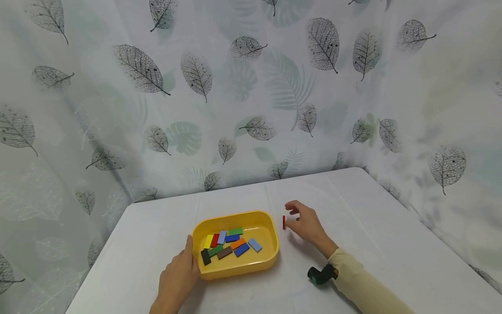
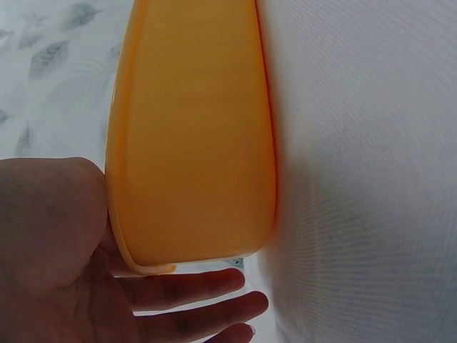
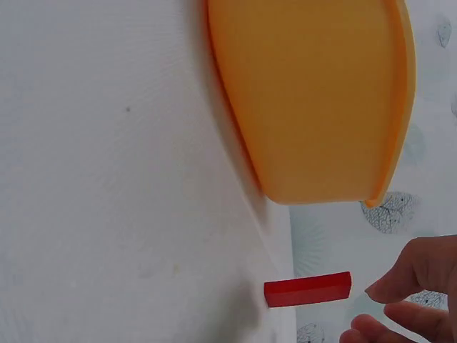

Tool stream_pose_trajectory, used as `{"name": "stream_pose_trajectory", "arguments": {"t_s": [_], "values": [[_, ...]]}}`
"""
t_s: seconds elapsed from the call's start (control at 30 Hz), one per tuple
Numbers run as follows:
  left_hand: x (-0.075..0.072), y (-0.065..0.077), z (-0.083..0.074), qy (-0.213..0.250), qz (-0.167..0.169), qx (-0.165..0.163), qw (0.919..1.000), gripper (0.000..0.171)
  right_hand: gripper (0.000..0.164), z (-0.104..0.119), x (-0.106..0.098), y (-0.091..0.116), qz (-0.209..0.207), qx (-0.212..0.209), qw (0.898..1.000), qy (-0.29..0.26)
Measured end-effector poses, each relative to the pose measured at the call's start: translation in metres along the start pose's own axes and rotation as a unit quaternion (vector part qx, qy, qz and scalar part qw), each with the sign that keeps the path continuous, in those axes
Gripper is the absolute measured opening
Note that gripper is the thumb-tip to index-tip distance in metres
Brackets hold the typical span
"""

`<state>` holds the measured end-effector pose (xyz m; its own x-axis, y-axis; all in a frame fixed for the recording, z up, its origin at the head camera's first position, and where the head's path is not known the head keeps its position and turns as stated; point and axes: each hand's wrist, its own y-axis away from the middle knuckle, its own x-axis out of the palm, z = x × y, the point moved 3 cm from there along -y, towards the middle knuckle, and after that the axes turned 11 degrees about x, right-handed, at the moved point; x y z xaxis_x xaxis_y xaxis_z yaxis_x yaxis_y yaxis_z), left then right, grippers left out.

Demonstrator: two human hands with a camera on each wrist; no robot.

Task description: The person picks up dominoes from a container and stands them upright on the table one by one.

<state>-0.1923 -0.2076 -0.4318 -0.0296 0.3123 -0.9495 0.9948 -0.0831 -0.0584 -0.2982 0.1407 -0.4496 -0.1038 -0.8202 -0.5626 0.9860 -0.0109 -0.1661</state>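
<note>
A yellow plastic tray [image 1: 235,273] holds several small coloured blocks, among them a black one [image 1: 205,257], a brown one [image 1: 225,252] and an orange one [image 1: 237,244]. My left hand [image 1: 178,270] rests against the tray's left end. In the left wrist view its fingers [image 2: 203,314] extend loosely past that end, with the base of the thumb at the rim. Right of the tray, a red block [image 3: 308,289] stands upright on the table. Beside it my right hand [image 1: 307,224] hovers with fingers spread; in the right wrist view a gap shows between fingertips and block.
The white-covered table [image 1: 333,196] carries the tray near its middle. Behind it hangs a leaf-patterned curtain [image 1: 251,87], which also runs down the sides. A dark green wrist device [image 1: 321,275] is strapped at my right sleeve [image 1: 361,279].
</note>
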Motion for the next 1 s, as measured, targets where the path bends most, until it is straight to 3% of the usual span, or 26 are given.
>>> {"name": "stream_pose_trajectory", "arguments": {"t_s": [0.17, 0.3, 0.5, 0.67, 0.8, 1.0], "values": [[0.000, -0.001, 0.000, 0.002, 0.000, -0.001, 1.0000, 0.062, 0.041, 0.018, -0.002, 0.007, -0.028, -0.045, 0.999, 0.001], [0.001, -0.001, 0.000, 0.006, 0.002, -0.004, 1.0000, 0.062, 0.038, 0.038, 0.004, 0.014, -0.021, -0.098, 0.995, 0.008], [0.001, -0.001, 0.002, 0.004, 0.004, -0.007, 1.0000, 0.063, 0.034, 0.070, 0.022, 0.021, 0.034, -0.159, 0.986, 0.028], [0.001, -0.002, 0.001, 0.010, 0.004, -0.009, 0.9999, 0.064, 0.032, 0.083, 0.037, 0.023, 0.086, -0.188, 0.977, 0.055], [0.002, -0.002, 0.001, 0.010, 0.008, -0.008, 0.9999, 0.064, 0.030, 0.086, 0.047, 0.023, 0.117, -0.200, 0.969, 0.081], [0.002, -0.002, 0.002, 0.005, 0.011, -0.010, 0.9999, 0.065, 0.029, 0.085, 0.062, 0.022, 0.158, -0.184, 0.959, 0.144]]}}
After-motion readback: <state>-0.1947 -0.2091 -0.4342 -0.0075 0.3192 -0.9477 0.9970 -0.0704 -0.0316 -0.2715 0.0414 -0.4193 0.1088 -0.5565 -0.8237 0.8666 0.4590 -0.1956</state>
